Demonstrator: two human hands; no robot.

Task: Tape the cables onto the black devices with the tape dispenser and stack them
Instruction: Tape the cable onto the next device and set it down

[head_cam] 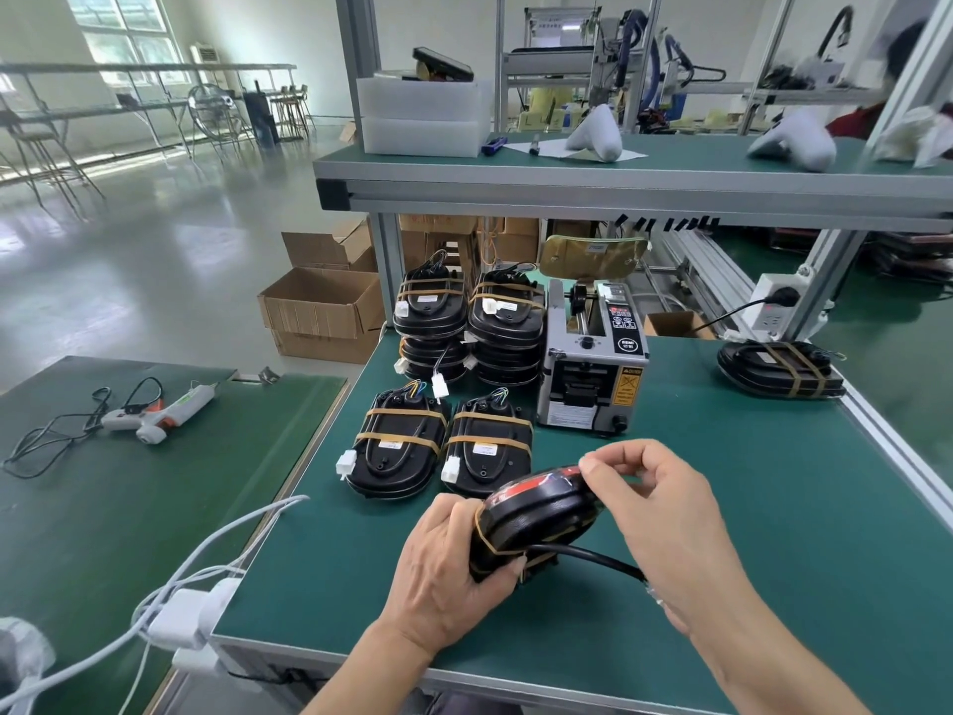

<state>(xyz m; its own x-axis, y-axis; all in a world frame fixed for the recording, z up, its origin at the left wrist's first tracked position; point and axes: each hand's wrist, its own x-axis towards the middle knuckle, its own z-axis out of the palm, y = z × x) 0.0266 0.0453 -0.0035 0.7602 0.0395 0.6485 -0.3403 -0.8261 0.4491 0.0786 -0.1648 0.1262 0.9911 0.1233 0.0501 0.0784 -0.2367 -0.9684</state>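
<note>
My left hand (443, 570) grips the near end of a black device (536, 523), held tilted above the green table (748, 534). A strip of tan tape crosses the device by my left fingers. My right hand (655, 503) pinches at the device's far top edge, thumb and forefinger together. A black cable (588, 557) runs out from under the device toward my right wrist. The grey tape dispenser (593, 374) stands just beyond. Two taped devices (397, 446) lie flat in front of two stacks of taped devices (466, 327).
One more taped device (778, 369) lies at the table's far right edge. A glue gun (154, 415) with its cord rests on the left table. White cables and a power adapter (180, 616) hang at the near left corner. Cardboard boxes (319, 312) sit on the floor.
</note>
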